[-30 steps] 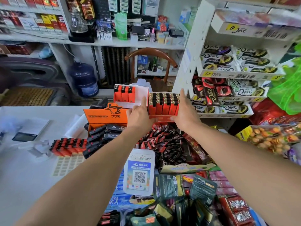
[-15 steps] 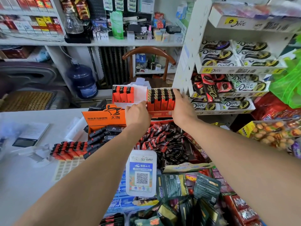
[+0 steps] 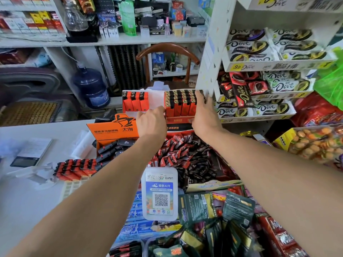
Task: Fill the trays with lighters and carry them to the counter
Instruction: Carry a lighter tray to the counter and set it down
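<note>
A tray packed with orange lighters stands at the counter's far edge on a red display box. My left hand grips its near-left corner with curled fingers. My right hand holds its right side, fingers reaching along the far edge. Just to the left stands a white tray holding three orange lighters. More orange lighters lie in rows on a white grid tray on the counter at left.
An orange open box of black torch lighters sits below the trays. A white chocolate rack stands close against my right hand. Snack packets and a QR payment sign crowd the near counter. White counter lies at left.
Both hands keep their hold on the full tray, which has shifted slightly away from me toward the rack. The other trays have not moved.
</note>
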`<action>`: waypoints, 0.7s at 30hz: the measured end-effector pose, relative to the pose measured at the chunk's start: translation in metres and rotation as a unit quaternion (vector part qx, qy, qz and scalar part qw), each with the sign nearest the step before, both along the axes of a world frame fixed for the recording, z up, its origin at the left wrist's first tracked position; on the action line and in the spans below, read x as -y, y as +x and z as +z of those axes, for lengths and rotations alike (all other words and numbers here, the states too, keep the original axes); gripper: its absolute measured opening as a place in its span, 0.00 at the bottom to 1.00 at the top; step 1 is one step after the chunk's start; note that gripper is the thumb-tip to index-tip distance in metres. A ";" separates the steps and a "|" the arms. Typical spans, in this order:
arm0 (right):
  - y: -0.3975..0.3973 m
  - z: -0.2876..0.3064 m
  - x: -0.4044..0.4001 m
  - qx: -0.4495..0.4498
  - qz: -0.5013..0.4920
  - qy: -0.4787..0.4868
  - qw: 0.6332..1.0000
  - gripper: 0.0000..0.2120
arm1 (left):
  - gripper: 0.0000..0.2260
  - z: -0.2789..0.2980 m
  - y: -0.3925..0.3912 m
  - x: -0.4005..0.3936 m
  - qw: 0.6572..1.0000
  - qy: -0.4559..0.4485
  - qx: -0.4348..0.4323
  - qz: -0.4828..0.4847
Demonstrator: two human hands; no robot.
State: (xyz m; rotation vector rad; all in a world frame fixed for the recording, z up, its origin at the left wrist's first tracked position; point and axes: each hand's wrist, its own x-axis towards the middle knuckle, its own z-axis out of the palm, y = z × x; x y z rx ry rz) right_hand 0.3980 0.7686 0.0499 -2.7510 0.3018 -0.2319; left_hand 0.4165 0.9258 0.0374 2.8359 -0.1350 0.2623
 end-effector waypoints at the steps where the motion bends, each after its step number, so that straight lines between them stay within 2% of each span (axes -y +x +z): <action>1: -0.007 -0.002 -0.002 0.007 0.006 0.016 1.000 0.47 | 0.14 -0.001 -0.001 0.000 1.000 0.001 -0.001 0.001; 4: -0.037 -0.009 -0.012 0.097 0.026 0.037 0.994 0.40 | 0.12 0.001 -0.003 -0.002 1.000 0.015 -0.003 -0.001; 7: -0.053 -0.020 -0.018 0.170 0.082 -0.057 0.980 0.28 | 0.11 0.005 -0.008 -0.003 0.999 0.028 -0.018 -0.022; 10: -0.044 -0.025 -0.013 0.096 0.097 -0.133 0.982 0.29 | 0.19 0.010 -0.019 -0.002 0.998 0.026 -0.030 -0.051; 12: -0.042 -0.027 -0.013 0.050 0.098 -0.130 0.985 0.29 | 0.29 0.005 -0.028 0.001 0.996 -0.004 -0.049 -0.070; 14: -0.045 -0.028 -0.016 0.032 0.104 -0.094 0.990 0.32 | 0.34 -0.001 -0.034 0.002 0.992 -0.041 -0.070 -0.092; 17: -0.048 -0.024 -0.019 0.022 0.121 -0.071 0.990 0.36 | 0.36 -0.005 -0.033 0.002 0.987 -0.072 -0.107 -0.097; 21: -0.045 -0.013 -0.017 -0.008 0.124 -0.055 0.991 0.34 | 0.35 -0.003 -0.032 0.006 0.976 -0.137 -0.144 -0.085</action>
